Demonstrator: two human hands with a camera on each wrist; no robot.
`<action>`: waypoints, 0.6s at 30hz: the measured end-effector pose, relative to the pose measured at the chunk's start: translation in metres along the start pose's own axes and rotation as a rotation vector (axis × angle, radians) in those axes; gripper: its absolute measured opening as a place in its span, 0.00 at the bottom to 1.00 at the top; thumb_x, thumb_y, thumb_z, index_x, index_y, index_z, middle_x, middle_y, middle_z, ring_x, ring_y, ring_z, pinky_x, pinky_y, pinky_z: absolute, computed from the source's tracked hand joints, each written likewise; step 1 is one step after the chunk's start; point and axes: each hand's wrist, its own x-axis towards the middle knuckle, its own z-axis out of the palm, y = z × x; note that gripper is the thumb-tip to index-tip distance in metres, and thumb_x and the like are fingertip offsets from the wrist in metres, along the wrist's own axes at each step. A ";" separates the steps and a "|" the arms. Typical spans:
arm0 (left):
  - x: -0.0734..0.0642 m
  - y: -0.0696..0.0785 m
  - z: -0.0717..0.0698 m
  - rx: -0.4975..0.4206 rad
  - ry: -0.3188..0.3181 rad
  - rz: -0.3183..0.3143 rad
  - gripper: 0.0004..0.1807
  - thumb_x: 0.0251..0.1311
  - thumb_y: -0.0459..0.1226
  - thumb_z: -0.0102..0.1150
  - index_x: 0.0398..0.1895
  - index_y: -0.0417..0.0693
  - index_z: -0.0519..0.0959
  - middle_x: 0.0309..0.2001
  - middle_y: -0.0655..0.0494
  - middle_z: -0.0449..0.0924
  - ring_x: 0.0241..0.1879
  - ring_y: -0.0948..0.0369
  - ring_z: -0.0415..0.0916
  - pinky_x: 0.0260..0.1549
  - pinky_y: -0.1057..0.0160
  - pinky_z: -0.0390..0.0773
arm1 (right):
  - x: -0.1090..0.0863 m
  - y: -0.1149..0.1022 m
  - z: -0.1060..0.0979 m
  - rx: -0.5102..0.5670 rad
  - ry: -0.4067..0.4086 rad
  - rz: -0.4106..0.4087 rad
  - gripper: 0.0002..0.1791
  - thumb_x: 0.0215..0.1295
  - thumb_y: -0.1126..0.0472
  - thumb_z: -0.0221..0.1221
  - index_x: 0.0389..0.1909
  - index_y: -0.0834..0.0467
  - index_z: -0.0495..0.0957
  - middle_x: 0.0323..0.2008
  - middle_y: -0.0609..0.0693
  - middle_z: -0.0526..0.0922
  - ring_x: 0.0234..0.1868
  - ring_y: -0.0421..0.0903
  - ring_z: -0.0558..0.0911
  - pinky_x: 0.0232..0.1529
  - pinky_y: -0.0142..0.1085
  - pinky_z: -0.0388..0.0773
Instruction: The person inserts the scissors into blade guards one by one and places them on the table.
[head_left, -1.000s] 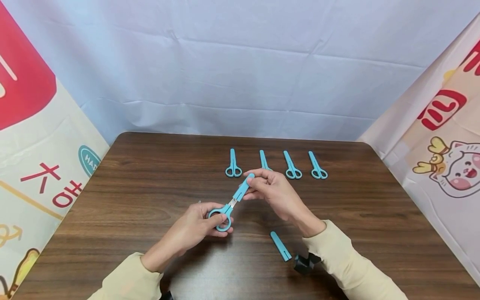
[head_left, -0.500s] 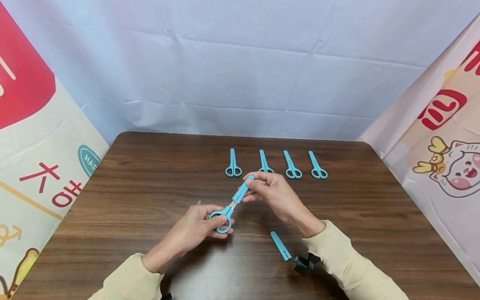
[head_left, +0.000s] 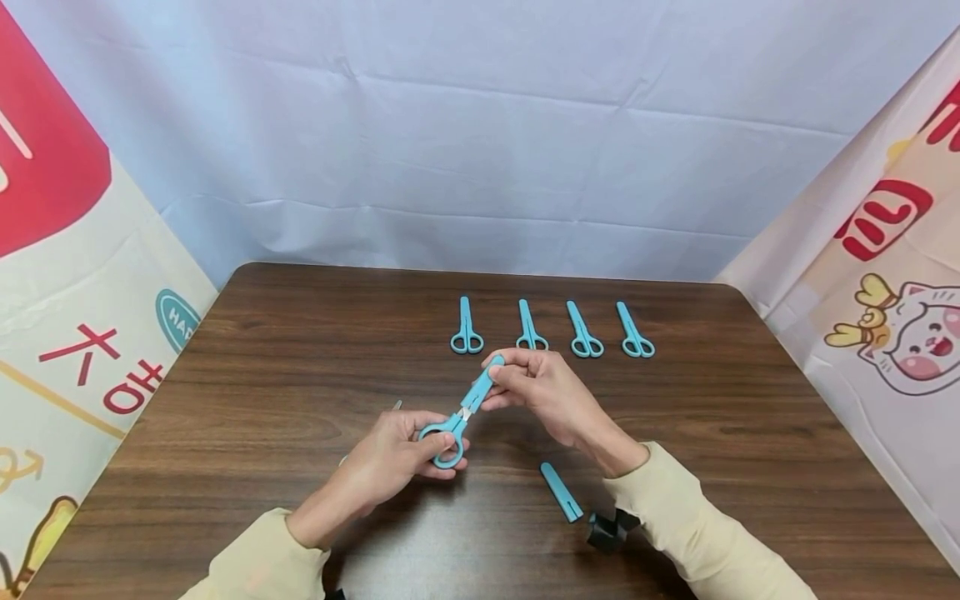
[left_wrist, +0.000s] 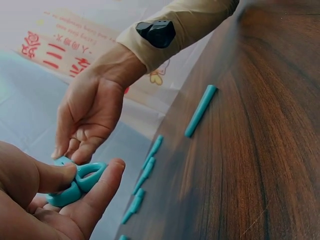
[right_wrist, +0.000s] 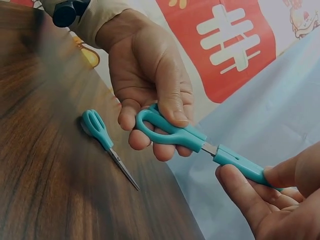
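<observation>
My left hand (head_left: pixel 390 457) grips a pair of scissors (right_wrist: pixel 186 139) by its light-blue handles, thumb on top. Over the blades sits a matching blue blade cover (head_left: pixel 481 390), pinched near its tip between thumb and fingers of my right hand (head_left: pixel 557 398). A short stretch of bare metal shows between cover and handles in the right wrist view. Uncovered scissors (right_wrist: pixel 102 132) lie on the table beyond my left hand, mostly hidden by it in the head view. A loose blade cover (head_left: pixel 562 492) rests on the table below my right forearm.
Several covered blue scissors (head_left: pixel 467 327) lie in a row at the back of the dark wooden table (head_left: pixel 300 350), blades pointing away. A white cloth (head_left: pixel 480 150) hangs behind the table, with printed sheets at both sides.
The cover has slid farther down the blades toward the handles, leaving less metal bare. My right hand has shifted slightly nearer my left, which has barely moved.
</observation>
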 end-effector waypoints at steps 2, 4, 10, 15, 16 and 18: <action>-0.001 0.000 0.000 -0.001 0.000 0.003 0.14 0.74 0.26 0.54 0.54 0.19 0.77 0.45 0.36 0.85 0.40 0.56 0.86 0.46 0.56 0.87 | 0.000 0.001 0.001 0.002 -0.003 0.004 0.11 0.77 0.68 0.55 0.51 0.73 0.78 0.38 0.59 0.85 0.37 0.49 0.89 0.50 0.47 0.86; -0.001 -0.001 0.000 0.000 0.000 0.004 0.14 0.74 0.26 0.54 0.54 0.19 0.77 0.45 0.36 0.85 0.39 0.56 0.87 0.46 0.55 0.87 | -0.001 0.002 0.001 0.000 -0.006 0.004 0.11 0.77 0.69 0.55 0.51 0.73 0.78 0.37 0.58 0.86 0.37 0.49 0.89 0.49 0.47 0.87; 0.000 -0.001 0.002 0.003 0.006 -0.002 0.13 0.74 0.26 0.54 0.53 0.20 0.78 0.44 0.36 0.85 0.39 0.55 0.87 0.45 0.55 0.88 | -0.002 0.004 0.003 -0.008 -0.036 0.003 0.11 0.78 0.68 0.55 0.51 0.72 0.78 0.37 0.57 0.86 0.36 0.48 0.90 0.49 0.47 0.87; 0.000 -0.002 0.003 0.001 0.005 0.000 0.13 0.74 0.26 0.54 0.53 0.20 0.78 0.44 0.36 0.85 0.39 0.55 0.87 0.45 0.54 0.88 | -0.002 0.004 0.003 -0.019 -0.040 0.007 0.10 0.78 0.68 0.55 0.50 0.72 0.78 0.37 0.58 0.86 0.36 0.49 0.90 0.49 0.47 0.87; 0.000 -0.002 0.003 0.001 0.004 0.001 0.13 0.74 0.26 0.54 0.53 0.20 0.78 0.44 0.37 0.85 0.39 0.55 0.87 0.45 0.54 0.88 | -0.002 0.004 0.003 -0.021 -0.043 0.007 0.10 0.78 0.68 0.54 0.50 0.72 0.78 0.37 0.58 0.86 0.36 0.49 0.90 0.49 0.47 0.87; 0.000 -0.001 0.003 0.001 0.004 0.002 0.13 0.74 0.26 0.54 0.52 0.20 0.78 0.43 0.37 0.85 0.39 0.55 0.86 0.45 0.54 0.88 | -0.002 0.004 0.003 -0.026 -0.050 0.009 0.10 0.78 0.68 0.54 0.50 0.73 0.78 0.37 0.58 0.86 0.36 0.49 0.90 0.49 0.47 0.87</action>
